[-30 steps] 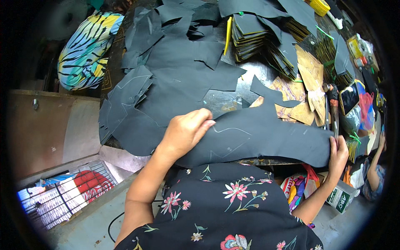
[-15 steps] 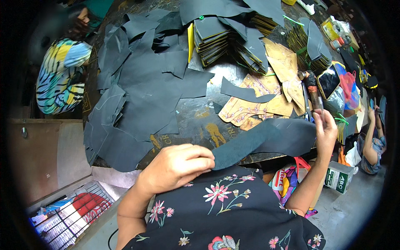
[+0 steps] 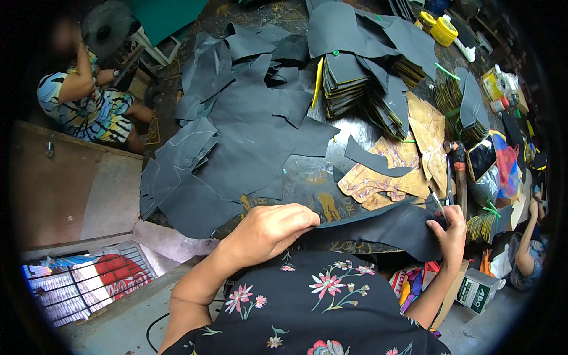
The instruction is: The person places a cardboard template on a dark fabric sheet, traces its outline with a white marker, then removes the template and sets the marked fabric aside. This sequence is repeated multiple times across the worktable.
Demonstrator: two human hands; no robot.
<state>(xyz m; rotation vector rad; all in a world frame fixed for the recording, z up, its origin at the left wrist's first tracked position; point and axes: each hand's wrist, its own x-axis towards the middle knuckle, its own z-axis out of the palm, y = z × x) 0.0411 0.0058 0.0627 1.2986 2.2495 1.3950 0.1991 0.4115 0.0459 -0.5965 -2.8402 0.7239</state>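
Observation:
A long curved piece of black leather (image 3: pixel 387 229) lies along the near table edge, its far edge raised in a thin line. My left hand (image 3: pixel 273 232) is closed, pinching the left end of this piece between thumb and fingers. At its right end, my right hand (image 3: pixel 451 234) is closed around a slim pen-like tool (image 3: pixel 436 200) that points up and away. The right thumb rests at the leather's edge. Beyond the right hand lie a hammer (image 3: pixel 460 177) and tan patterned templates (image 3: pixel 378 171). A smaller curved black piece (image 3: pixel 376 158) overlaps the templates.
Cut black leather pieces (image 3: pixel 248 139) cover the table's left half. Tied stacks of black pieces (image 3: pixel 349 83) with yellow edges stand at the back. Yellow containers (image 3: pixel 444 31), a phone (image 3: pixel 481 158) and plastic bags are at right. A seated person (image 3: pixel 89 100) is at far left.
The leather has come down toward the table edge and tilted nearly edge-on at the left. My right hand has lowered, and the slim tool now shows in it. The seated person has raised an arm.

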